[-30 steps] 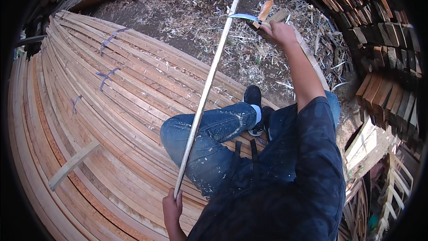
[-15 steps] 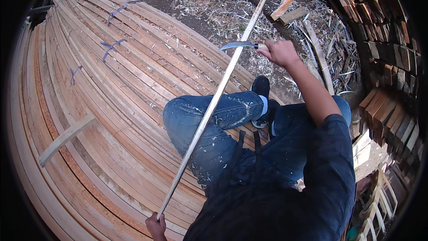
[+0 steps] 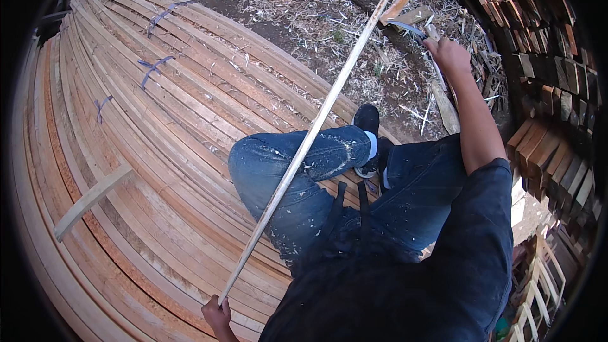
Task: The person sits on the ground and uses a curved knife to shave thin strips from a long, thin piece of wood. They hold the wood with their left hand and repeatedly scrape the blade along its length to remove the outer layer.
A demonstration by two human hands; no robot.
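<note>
A long, thin wooden strip [image 3: 305, 142] slants across my lap from the lower left to the top right. Its near end is gripped by my left hand [image 3: 218, 316], beside my hip. Out to the upper right, my right hand [image 3: 449, 58] is closed round the handle of a sickle [image 3: 408, 28]. The curved blade points left and is apart from the strip, over the wood pieces on the ground. My jeans [image 3: 288, 180] bear pale shavings, and the strip passes over my left leg.
I sit on a wide stack of long boards [image 3: 171, 183], with blue ties [image 3: 155, 71] on it and a short curved piece [image 3: 92, 201] lying across. Shavings [image 3: 304, 16] litter the ground ahead. Cut timber [image 3: 548, 158] is piled at the right, near a slatted wooden frame [image 3: 538, 285].
My right hand has swung the sickle off the strip, outward to the upper right. The strip's far end has shifted slightly right, while my left hand keeps its grip on the near end.
</note>
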